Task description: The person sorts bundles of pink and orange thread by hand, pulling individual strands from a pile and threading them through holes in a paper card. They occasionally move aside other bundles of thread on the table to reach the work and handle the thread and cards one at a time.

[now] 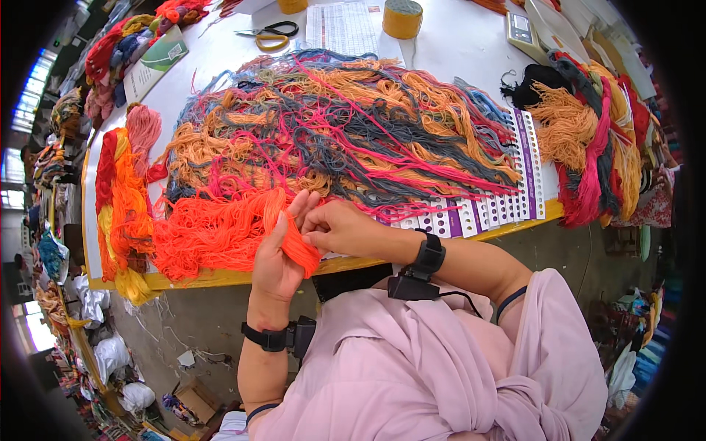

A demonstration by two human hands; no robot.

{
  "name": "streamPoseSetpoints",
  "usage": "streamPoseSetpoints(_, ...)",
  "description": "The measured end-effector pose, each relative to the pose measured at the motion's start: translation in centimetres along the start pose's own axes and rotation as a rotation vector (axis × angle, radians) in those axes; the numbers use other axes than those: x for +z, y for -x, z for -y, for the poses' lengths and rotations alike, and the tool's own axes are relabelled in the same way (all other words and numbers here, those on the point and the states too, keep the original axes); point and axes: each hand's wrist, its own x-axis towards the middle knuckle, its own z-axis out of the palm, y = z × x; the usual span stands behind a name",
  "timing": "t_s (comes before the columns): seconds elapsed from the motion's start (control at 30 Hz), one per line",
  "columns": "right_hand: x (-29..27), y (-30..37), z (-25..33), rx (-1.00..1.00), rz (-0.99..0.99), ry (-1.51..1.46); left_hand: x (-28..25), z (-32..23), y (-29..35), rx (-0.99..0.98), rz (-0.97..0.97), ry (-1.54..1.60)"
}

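Observation:
A bright orange-red skein of yarn point(206, 231) lies in a loose heap at the table's front edge. Its right end runs through my left hand point(276, 253), between the thumb and the raised fingers. Close beside it, my right hand point(342, 229) is closed in a pinch at the looped end of the same skein; its fingertips partly hide the strands there. Behind both hands spreads a large pile of mixed threads point(331, 132) in peach, dark grey and pink. White and purple cards with punched holes point(526, 165) show under the pile's right side.
At the back lie scissors point(276, 31), a printed sheet point(342, 29) and a yellow tape roll point(402, 18). A small device with a screen point(522, 29) sits back right. Yarn bundles hang over the left point(121, 198) and right point(607, 140) table ends. A green-white leaflet point(156, 65) lies back left.

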Motion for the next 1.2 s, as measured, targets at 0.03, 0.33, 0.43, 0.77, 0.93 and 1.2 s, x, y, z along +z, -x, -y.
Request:
streamPoseSetpoints(0.03, 0.1, 0.0, 0.1, 0.063, 0.019, -0.069, -0.1, -0.1, 0.2, 0.003, -0.003, 0.001)
streamPoseSetpoints(0.33, -0.2, 1.2, -0.4, 0.203, 0.072, -0.548, -0.7, -0.7, 0.8, -0.022, 0.001, 0.063)
streamPoseSetpoints(0.43, -0.3, 1.5, 0.0, 0.222, 0.071, -0.543, -0.8, -0.9, 0.9, -0.018, -0.011, 0.026)
streamPoseSetpoints(0.77, 0.1, 1.2, 0.4, 0.129, 0.003, -0.487, 1.1, -1.8, 1.1, -0.025, 0.011, -0.086)
streamPoseSetpoints(0.93, 1.3, 0.4, 2.4, 0.243, -0.073, -0.429, 0.7, -1.3, 1.0, -0.034, 0.016, -0.076)
streamPoseSetpoints(1.2, 1.3, 0.6, 1.1, 0.125, -0.095, -0.568, 0.2, -1.6, 1.1, -0.025, 0.036, -0.055)
